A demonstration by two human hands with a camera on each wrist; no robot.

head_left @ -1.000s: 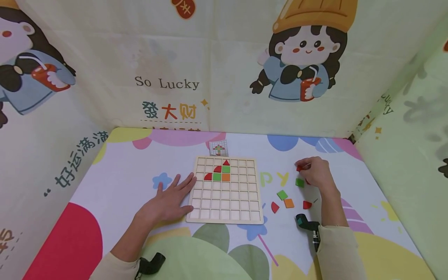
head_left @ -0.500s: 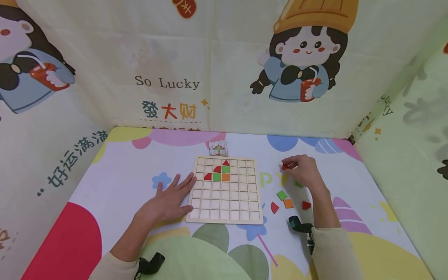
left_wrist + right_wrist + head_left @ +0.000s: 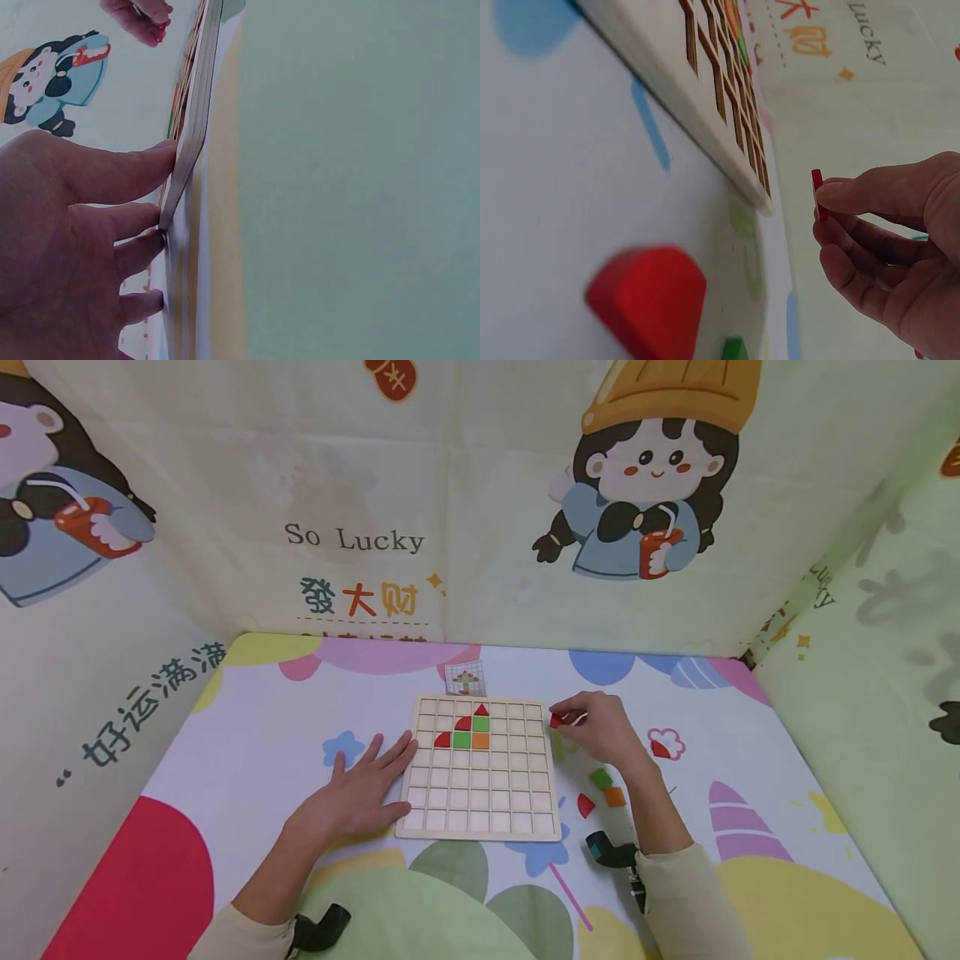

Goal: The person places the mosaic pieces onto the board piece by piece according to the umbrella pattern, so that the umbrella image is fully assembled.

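Note:
A wooden grid board point(image 3: 457, 797) lies on the table. Upper cells hold a red triangle point(image 3: 482, 710), two red quarter-circle tiles point(image 3: 463, 723), two green squares point(image 3: 461, 740) and an orange square point(image 3: 480, 741). With fingers spread, my left hand point(image 3: 352, 789) rests at the board's left edge; in the left wrist view its thumb point(image 3: 124, 176) and fingertips touch the rim. Beside the board's upper right edge, my right hand point(image 3: 603, 727) pinches a small red tile point(image 3: 817, 178) between thumb and fingers, raised off the table. The tile's full outline is partly covered by the fingers.
Right of the board lie a green square point(image 3: 601, 777), an orange square point(image 3: 615, 796) and a red quarter-circle tile point(image 3: 585, 806). Another red tile point(image 3: 660, 749) lies farther right. A small pattern card point(image 3: 465, 679) sits behind the board. Printed cloth walls point(image 3: 495, 610) enclose the table.
From the loose tiles on the right, my right hand has moved left to the board's edge, carrying the red tile. My left hand has stayed at the board.

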